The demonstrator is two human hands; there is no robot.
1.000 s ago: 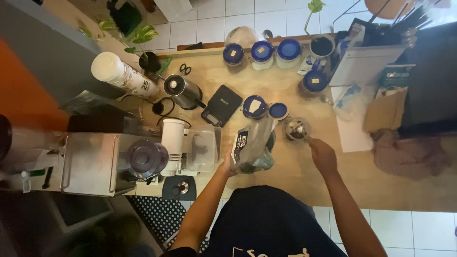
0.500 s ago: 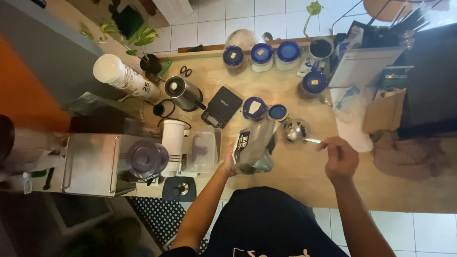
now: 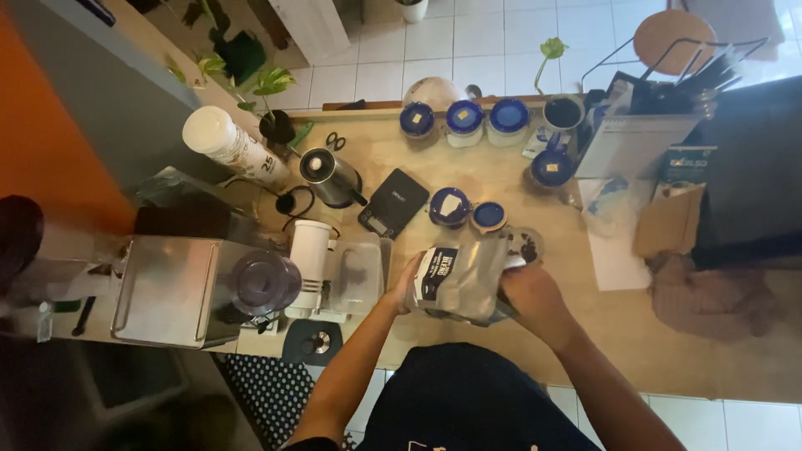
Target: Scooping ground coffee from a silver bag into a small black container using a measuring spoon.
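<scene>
At frame centre we clamp both left hand and right hand on the silver pouch; resealing seemingly in hand; next calls for firm pinching.

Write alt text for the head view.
Both hands, left hand and right hand, grip a silver foil pouch over a wooden counter, beside blue-lidded jars, a kettle and a small black scale.

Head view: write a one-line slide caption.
Both hands, left and right, hold a silver pouch over a wooden counter, near blue-lidded jars, a kettle and a scale.
</scene>
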